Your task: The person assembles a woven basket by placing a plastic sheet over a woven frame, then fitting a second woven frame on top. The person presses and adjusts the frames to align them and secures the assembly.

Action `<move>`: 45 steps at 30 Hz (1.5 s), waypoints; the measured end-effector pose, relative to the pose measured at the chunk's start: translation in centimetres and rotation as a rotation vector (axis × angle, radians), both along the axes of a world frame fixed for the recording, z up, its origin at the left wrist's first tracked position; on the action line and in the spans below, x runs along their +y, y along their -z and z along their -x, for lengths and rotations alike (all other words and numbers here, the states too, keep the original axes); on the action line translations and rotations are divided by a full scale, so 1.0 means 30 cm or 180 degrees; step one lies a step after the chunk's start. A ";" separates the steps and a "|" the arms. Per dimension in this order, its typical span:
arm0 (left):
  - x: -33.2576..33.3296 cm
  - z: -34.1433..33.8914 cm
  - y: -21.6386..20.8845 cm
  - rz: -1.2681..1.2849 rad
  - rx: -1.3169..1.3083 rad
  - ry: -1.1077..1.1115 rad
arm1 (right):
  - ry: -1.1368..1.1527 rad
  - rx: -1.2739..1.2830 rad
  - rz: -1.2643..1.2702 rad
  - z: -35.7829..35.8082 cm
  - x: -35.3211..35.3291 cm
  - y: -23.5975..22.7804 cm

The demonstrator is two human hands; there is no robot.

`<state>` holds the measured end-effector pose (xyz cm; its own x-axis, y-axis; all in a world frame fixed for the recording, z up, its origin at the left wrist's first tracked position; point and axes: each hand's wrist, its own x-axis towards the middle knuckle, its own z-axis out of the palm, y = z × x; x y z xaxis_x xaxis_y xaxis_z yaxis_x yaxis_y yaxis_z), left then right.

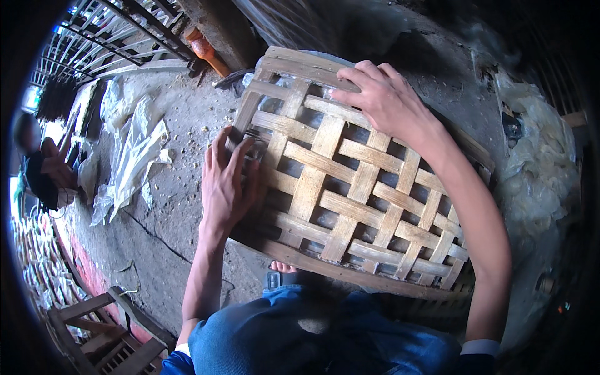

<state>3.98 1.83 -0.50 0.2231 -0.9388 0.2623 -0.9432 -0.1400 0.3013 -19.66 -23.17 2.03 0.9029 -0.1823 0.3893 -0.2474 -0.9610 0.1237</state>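
A woven slat tray (312,159), pale wood strips crossing in a wooden frame, tilts in front of me above my lap. My left hand (224,184) grips its left edge, with the fingers bent round the frame and the fingertips partly in shadow. At the far edge, my right hand (389,94) bends its fingers over the rim, and its thumb side lies on the slats. Clear plastic shows through the gaps between the strips. The tray's underside is hidden.
White plastic sheets (134,144) lie on the grey floor (181,187) at left. An orange-handled object (206,53) stands by a post. A wooden frame (119,325) is at lower left, crumpled plastic (537,150) at right. Another person (50,165) sits far left.
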 end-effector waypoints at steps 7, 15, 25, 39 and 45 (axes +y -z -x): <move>0.000 -0.001 0.000 0.0084 -0.0114 0.0075 | -0.0431 -0.0325 -0.0283 0.003 -0.086 0.020; 0.001 0.002 0.000 -0.0012 -0.0164 0.0035 | -0.0584 -0.0766 -0.0144 0.004 -0.082 0.049; 0.001 0.009 -0.002 0.0016 -0.0031 0.0006 | -0.0220 -0.0730 -0.0678 0.064 -0.090 0.020; -0.015 0.001 0.017 0.0147 0.0018 0.0094 | 0.3204 -0.4071 -0.3887 0.922 -0.352 0.079; 0.037 -0.069 -0.021 0.0306 0.0618 0.0086 | 0.2579 -0.1748 -0.2218 0.803 0.073 0.008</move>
